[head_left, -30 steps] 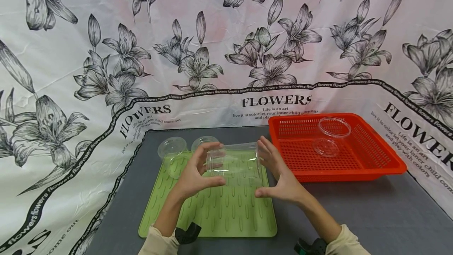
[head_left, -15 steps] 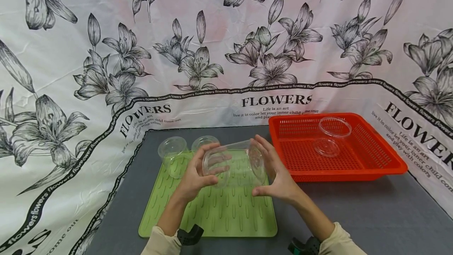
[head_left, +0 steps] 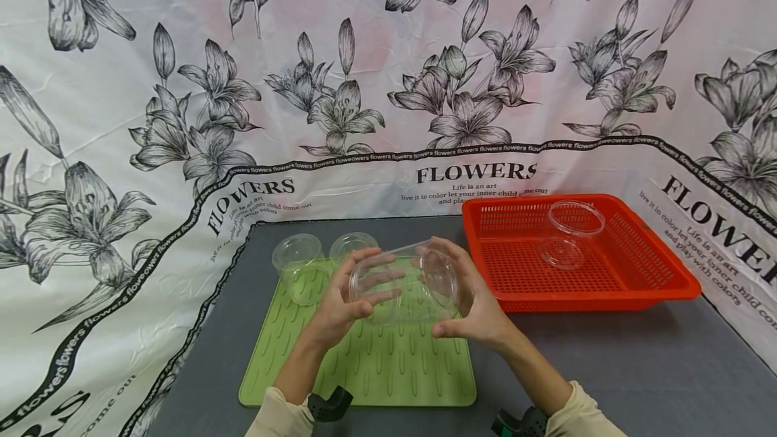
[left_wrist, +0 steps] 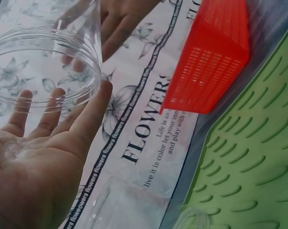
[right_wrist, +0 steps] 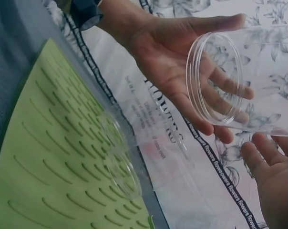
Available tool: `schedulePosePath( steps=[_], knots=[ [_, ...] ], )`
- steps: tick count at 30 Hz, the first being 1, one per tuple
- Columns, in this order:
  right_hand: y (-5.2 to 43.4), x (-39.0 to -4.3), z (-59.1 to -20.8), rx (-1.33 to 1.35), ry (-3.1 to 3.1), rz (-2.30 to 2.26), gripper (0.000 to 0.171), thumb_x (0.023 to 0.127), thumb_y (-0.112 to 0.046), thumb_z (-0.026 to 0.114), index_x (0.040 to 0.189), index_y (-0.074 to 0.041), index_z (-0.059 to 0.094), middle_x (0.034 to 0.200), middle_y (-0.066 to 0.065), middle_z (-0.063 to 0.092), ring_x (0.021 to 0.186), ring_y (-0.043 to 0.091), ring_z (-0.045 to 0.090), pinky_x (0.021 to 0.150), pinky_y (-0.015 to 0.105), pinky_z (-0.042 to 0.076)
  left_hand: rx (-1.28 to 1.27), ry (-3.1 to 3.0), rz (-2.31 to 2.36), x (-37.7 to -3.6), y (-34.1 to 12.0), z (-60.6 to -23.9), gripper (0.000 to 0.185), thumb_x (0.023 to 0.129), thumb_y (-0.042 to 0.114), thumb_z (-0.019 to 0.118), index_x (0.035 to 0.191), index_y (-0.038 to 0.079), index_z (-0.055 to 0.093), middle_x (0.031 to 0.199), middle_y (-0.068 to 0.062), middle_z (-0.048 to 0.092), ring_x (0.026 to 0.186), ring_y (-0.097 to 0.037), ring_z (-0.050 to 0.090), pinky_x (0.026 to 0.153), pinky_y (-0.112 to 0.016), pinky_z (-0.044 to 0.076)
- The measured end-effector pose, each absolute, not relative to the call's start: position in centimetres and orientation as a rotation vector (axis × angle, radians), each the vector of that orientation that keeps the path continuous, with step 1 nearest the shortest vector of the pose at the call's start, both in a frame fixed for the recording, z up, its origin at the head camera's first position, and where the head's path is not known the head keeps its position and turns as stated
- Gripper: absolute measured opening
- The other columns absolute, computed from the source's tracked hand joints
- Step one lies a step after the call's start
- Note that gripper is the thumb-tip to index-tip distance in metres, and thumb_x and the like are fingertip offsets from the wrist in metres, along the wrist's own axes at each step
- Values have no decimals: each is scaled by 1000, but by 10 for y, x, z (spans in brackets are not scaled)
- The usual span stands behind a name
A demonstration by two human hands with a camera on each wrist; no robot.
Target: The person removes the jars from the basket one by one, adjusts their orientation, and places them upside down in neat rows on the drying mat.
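1. right now both hands hold one clear plastic cup [head_left: 405, 280] on its side in the air, above the green ribbed mat [head_left: 364, 363].
2. the left hand [head_left: 340, 302] cups the narrower end, its fingers [left_wrist: 91, 114] loosely bent along the clear wall and its thumb laid across the front.
3. the right hand [head_left: 476, 305] cradles the wide rim end, fingers curled behind the cup and thumb pointing left beneath it.
4. the cup's open mouth tilts towards the right hand and slightly towards the camera.
5. two more clear cups [head_left: 297, 261] stand upright at the far left corner of the mat, just beside each other.
6. an orange perforated basket [head_left: 668, 268] sits on the grey table [head_left: 637, 363] to the right of the mat, with two clear lids [head_left: 561, 251] inside it, one leaning on the back wall, one flat.
7. a floral cloth printed "flowers" [head_left: 388, 73] hangs behind it all.
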State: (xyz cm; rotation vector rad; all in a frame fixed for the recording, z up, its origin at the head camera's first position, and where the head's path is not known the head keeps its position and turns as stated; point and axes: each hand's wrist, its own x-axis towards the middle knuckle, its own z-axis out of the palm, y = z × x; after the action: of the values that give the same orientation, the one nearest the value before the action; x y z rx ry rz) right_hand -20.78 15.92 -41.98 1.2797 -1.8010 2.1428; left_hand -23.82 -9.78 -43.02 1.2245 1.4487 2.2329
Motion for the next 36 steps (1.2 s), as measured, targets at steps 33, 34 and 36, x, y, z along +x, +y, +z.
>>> schedulePosePath(
  steps=[33,34,36],
  knots=[
    [172,-218,-414,927,-1972,1960,103,73,4,86,158,-9,29,156,18,41,143,14,46,110,29,50,1119,1837,2191,-237,-123,-432,71,107,38,52,157,-2,21,161,-30,26,145,-32,45,117,-41,45],
    [173,-218,-415,895,-1994,1935,103,73,4,86,158,-10,30,156,18,42,142,13,47,110,28,50,1124,1839,2198,-236,-125,-431,69,108,36,51,157,-2,22,161,-27,29,145,-33,44,117,-40,45],
    [173,-219,-415,821,-2046,1901,103,73,3,86,158,-16,31,157,14,42,140,13,48,107,25,50,1138,1838,2218,-236,-128,-430,65,108,34,49,156,-2,24,161,-19,34,145,-35,45,117,-42,44]
  ],
)
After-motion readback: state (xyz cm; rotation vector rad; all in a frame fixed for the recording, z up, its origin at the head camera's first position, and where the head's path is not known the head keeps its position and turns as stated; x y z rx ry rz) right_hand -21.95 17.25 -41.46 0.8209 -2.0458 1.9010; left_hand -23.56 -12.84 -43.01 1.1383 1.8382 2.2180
